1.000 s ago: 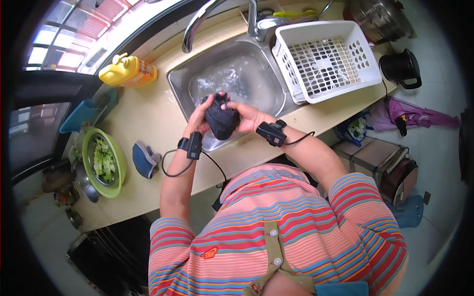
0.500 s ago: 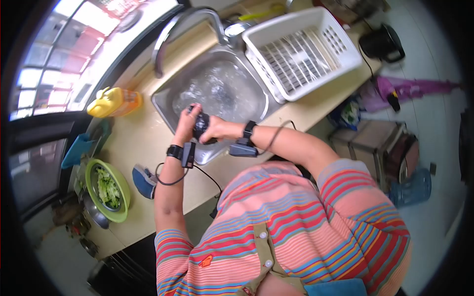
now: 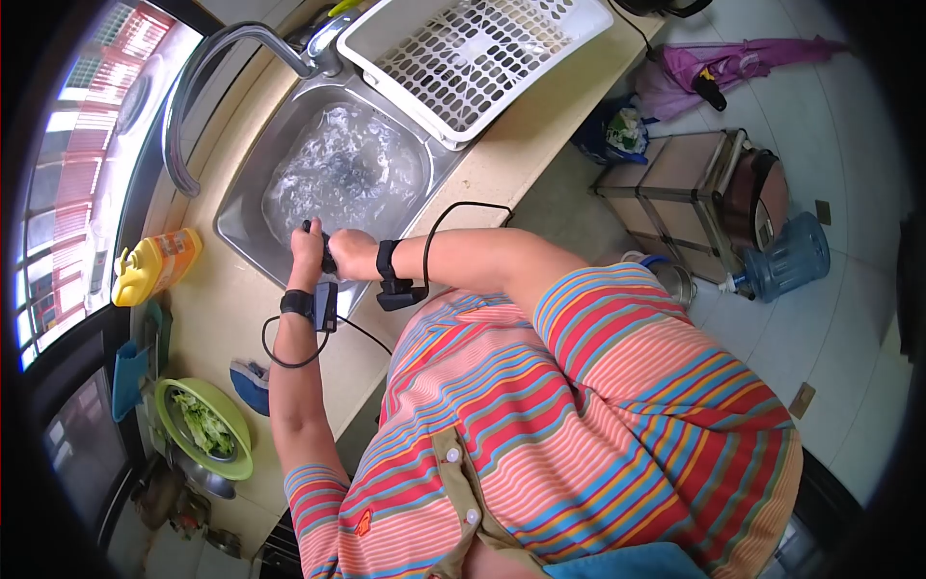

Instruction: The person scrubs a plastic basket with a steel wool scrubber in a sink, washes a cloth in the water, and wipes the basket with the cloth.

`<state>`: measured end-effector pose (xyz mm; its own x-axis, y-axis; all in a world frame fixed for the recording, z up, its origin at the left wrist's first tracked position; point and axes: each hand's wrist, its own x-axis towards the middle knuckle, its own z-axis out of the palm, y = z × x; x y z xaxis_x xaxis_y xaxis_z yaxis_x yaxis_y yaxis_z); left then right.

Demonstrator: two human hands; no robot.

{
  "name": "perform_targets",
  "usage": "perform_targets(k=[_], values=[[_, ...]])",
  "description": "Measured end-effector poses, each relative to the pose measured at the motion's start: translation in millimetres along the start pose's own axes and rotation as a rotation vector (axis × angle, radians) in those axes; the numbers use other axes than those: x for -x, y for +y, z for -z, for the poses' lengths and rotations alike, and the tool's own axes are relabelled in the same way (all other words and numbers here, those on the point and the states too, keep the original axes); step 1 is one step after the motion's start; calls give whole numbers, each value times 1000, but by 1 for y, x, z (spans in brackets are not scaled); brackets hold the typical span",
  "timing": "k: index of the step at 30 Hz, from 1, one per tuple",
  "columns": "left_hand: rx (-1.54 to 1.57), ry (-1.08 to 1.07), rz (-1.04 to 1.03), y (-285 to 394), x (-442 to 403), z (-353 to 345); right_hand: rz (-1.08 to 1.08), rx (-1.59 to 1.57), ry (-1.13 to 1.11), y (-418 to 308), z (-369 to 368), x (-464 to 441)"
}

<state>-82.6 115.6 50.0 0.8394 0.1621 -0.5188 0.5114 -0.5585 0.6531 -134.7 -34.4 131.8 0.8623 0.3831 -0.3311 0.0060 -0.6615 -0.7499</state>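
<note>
Both hands are over the near-left part of the steel sink [image 3: 228, 224], close together. My left hand [image 3: 307, 253] is closed round a black, wet-looking bundle [image 3: 330, 261]. Beside it, my right hand [image 3: 352, 253] grips the same bundle in a closed fist. Only small dark bits show between and above the fingers, so I cannot tell its exact kind. Rippling water [image 3: 347, 183] fills the basin beyond the hands. A curved chrome faucet [image 3: 183, 106] arches at the left side of the sink.
A white plastic basket [image 3: 453, 125] stands right of the sink. On the left counter are a yellow bottle [image 3: 159, 265], a blue-grey brush-like item [image 3: 250, 386] and a green bowl [image 3: 246, 454] holding leafy greens [image 3: 204, 425]. A water jug [image 3: 791, 256] lies on the floor.
My view has shifted and turned, so the sink sits further left. The hands have come closer together, the right now in a fist, and less of the black bundle shows.
</note>
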Motion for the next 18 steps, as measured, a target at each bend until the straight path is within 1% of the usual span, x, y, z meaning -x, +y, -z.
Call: perform_targets(k=[1,3,4,6,7,8,10,11,12,14,16,18], values=[[4,-3,-5,0,0,-1,-3,5,3,1,-3,1],[-129,41,-119,3,5,-1,-23,10,56,2,-5,4],[-122,37,-127,14,13,2,-28,19,62,3,-5,4],[49,-34,-290,38,35,15,-11,-86,125,3,-4,7],[209,-142,-241,56,49,24,-31,-141,130,0,-1,9],[366,-254,-190,70,63,34,-127,-123,104,-4,0,10],[320,-250,-351,78,76,52,-255,-410,-221,-10,35,19],[327,-255,-359,85,87,63,-184,-584,-193,-15,57,38],[258,-236,-319,95,98,76,-185,-576,-186,-12,64,48],[119,-193,-235,107,117,98,-279,-1128,-151,-8,74,64],[183,-235,-262,102,127,111,-322,-1334,-132,-6,99,85],[242,-281,-283,105,136,115,-325,-1405,-146,3,120,106]])
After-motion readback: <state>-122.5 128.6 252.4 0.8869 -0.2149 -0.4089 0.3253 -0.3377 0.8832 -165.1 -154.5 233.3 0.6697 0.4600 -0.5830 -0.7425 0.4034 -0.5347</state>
